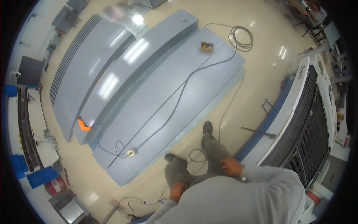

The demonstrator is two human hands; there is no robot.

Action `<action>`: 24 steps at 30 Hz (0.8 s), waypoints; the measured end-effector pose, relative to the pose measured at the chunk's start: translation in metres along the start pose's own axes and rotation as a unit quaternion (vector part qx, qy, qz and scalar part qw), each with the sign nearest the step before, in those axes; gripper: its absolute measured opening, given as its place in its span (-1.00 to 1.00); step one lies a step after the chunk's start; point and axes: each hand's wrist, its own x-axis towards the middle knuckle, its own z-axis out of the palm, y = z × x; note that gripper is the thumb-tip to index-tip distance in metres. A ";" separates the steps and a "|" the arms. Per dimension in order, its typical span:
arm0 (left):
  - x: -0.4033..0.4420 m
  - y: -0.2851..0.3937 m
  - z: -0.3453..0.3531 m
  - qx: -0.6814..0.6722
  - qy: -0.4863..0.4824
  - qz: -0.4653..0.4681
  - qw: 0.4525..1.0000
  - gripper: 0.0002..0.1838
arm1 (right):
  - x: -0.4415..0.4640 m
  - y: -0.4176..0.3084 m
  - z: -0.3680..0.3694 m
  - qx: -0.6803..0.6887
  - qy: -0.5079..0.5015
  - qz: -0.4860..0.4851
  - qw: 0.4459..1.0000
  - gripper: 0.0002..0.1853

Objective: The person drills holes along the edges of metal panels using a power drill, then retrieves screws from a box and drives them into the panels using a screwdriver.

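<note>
My left hand (178,191) rests on my left thigh, its fingers curled in and nothing visible in them. On my right thigh lies my right hand (232,167), also with bent fingers and no object showing. Both feet are on the floor in front of a large grey panel (164,97). Across that panel run a dark cable (182,89) and a small beige socket box (131,152). An orange power tool (84,126) lies at the near end of the raised grey beam, well away from both hands.
A small open box (207,47) with items sits on the panel's far part. Coiled cable (242,38) lies on the floor behind it. To my right stands a long white machine (298,82) with dark grilles, a metal bar (259,133) on its edge. A workbench (43,127) is at left.
</note>
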 end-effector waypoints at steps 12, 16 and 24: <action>0.035 0.072 -0.016 -0.273 -0.160 -0.047 0.947 -0.64 | -0.026 -0.037 -0.115 0.191 -0.087 0.206 0.956 -0.80; 0.066 0.088 -0.046 -0.216 -0.303 -0.043 0.927 -0.53 | -0.014 -0.033 -0.105 0.244 -0.179 0.237 0.923 -0.71; 0.111 0.085 -0.034 -0.151 -0.258 -0.231 0.926 -0.57 | 0.120 0.144 -0.084 0.541 -0.006 0.398 0.741 -0.76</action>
